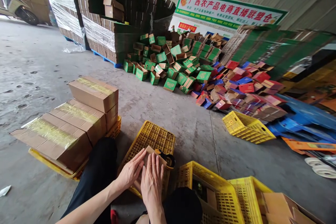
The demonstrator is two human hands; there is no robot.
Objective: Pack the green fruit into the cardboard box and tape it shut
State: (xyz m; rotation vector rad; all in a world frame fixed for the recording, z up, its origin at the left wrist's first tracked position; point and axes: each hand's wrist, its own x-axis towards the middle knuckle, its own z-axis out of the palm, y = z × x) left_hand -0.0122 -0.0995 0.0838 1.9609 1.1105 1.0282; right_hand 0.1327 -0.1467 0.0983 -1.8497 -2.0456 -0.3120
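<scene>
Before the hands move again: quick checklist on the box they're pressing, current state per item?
1. Both hands on the box: ok. Left hand and right hand lie flat on the small box.
2. Box supported: ok, it rests on the overturned crate.
3. Tape dispenser within reach: ok, dispenser sits just right of the box.
4. Flaps fully shut: cannot tell, the hands cover them.
5. Tape already on the seam: cannot tell.
6. Taped boxes stacked steady: ok, taped boxes sit level to the left.

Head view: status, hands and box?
Left hand and right hand flat on small cardboard box. Box on overturned yellow crate. Tape dispenser beside it.
</scene>
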